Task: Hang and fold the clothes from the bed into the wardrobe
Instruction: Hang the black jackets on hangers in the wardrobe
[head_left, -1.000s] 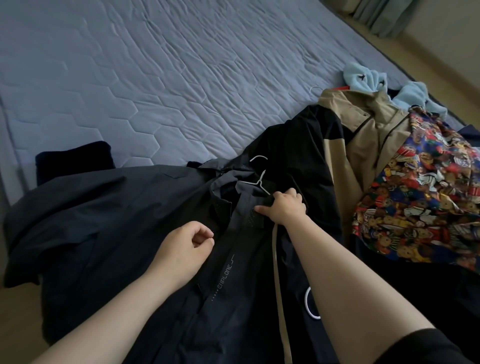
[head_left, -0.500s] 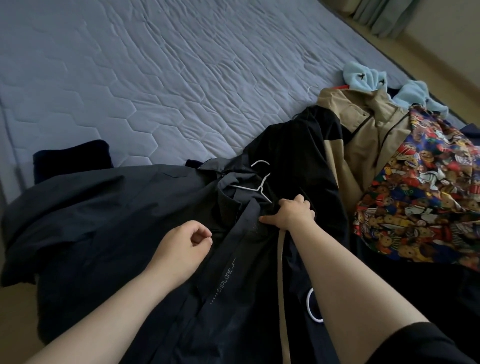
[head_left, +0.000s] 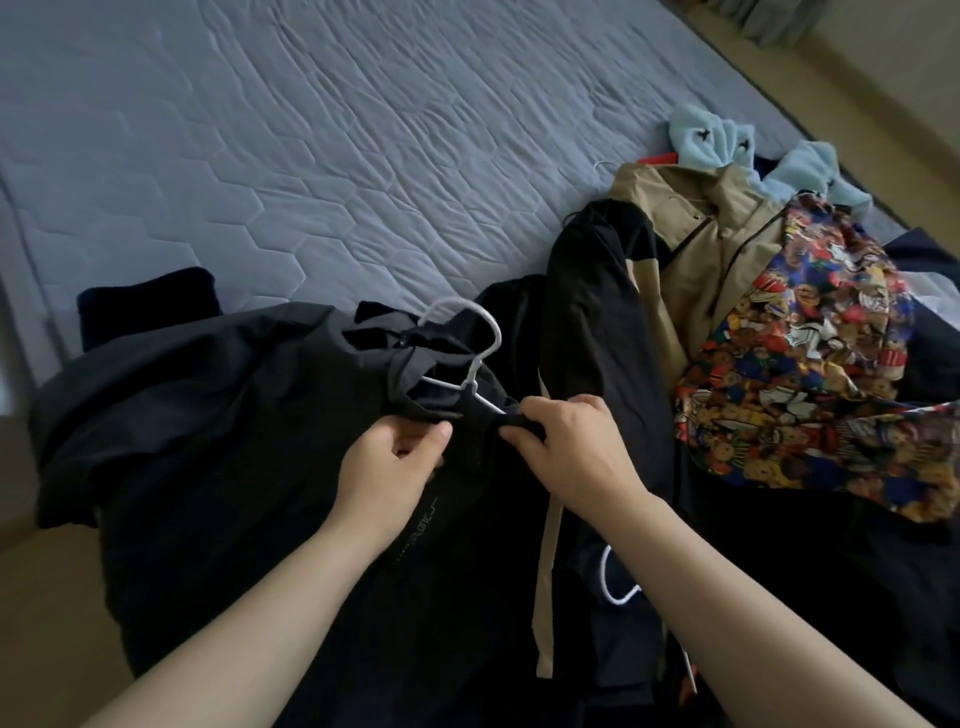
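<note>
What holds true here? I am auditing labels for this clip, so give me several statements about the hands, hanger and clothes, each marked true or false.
1. The left hand and the right hand both grip the dark jacket near its collar. True.
2. The white hanger lies bare on the mattress, apart from any garment. False: its hook sticks out of the dark jacket's collar and its shoulders run under the fabric.
3. A cartoon-print garment lies right of the tan jacket. True.
4. The light blue garment lies under the forearms. False: it lies at the far end of the pile, beyond the tan jacket.
</note>
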